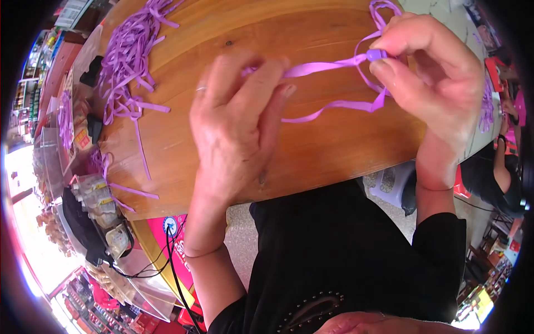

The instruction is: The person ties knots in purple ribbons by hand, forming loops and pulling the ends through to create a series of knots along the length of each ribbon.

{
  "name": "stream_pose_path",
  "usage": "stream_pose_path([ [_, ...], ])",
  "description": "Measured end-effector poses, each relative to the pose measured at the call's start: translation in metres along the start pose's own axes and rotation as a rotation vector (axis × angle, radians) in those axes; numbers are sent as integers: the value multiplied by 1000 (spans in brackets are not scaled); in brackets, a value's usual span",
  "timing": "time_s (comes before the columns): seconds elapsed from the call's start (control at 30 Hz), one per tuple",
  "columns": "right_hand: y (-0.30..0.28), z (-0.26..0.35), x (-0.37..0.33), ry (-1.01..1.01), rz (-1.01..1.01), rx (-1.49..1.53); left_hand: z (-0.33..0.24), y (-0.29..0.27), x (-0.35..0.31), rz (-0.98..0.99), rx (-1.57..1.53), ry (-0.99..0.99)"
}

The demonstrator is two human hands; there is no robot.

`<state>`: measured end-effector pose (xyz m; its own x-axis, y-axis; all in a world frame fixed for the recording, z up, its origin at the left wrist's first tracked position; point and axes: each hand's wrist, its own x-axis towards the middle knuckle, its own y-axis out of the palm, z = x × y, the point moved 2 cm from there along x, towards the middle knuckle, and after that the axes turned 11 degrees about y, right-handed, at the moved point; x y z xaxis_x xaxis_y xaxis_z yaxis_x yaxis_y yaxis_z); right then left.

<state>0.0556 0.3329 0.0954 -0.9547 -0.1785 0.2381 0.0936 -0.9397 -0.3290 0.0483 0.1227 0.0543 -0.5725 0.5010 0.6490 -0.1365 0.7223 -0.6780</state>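
Over the wooden table, my right hand pinches a small purple plastic clasp between thumb and forefinger. A flat lilac ribbon runs from the clasp to my left hand, whose fingers are closed on it and slightly blurred. The ribbon is drawn nearly straight between the two hands. Another length of the same ribbon hangs in a slack loop below and passes behind my left fingers. More of it curls up beyond my right hand. How the ribbon sits inside the clasp is hidden.
A tangled heap of lilac ribbons lies at the table's far left, with loose strands trailing nearer. The wooden table curves along its near edge. Small bagged parts and black cables are at the left. Another person sits at the right.
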Motion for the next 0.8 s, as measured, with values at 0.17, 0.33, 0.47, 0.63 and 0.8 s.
stream_pose_path([
  [0.17,6,7,0,-197,-43,-307,-17,-16,18,-128,263,106],
  [0.33,13,-1,-6,-160,21,-216,-26,3,17,-189,-454,-31],
  [0.47,10,2,-4,-287,-37,-303,-24,23,10,-159,-1127,-548],
  [0.63,9,-6,-7,-224,-24,-267,-19,29,8,-251,-1276,-663],
  [0.8,-14,28,-13,-445,-185,-366,-24,1,39,-146,-1123,-142],
])
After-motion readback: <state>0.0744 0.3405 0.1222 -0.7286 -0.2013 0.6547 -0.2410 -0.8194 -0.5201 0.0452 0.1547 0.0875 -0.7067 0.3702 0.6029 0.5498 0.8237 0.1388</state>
